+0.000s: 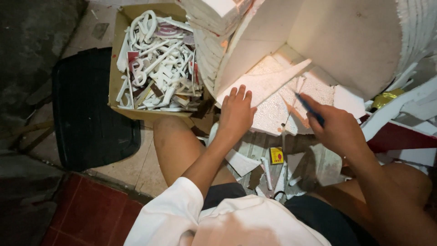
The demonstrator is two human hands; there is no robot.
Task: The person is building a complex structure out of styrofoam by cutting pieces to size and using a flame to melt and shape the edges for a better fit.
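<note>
My left hand [236,111] lies flat, fingers together, on a white foam sheet [264,82] that leans in front of me. My right hand [337,130] grips a thin blue knife [309,108], its tip resting on the foam a little right of the left hand. Cut lines and loose foam pieces [314,89] surround the blade. I sit with bare knees either side of the work.
A cardboard box [116,59] full of white foam offcuts stands at upper left. A black mat [86,114] lies left of it. Large white foam blocks [359,41] rise at upper right. Scraps and a small yellow box [276,155] lie on the floor between my legs.
</note>
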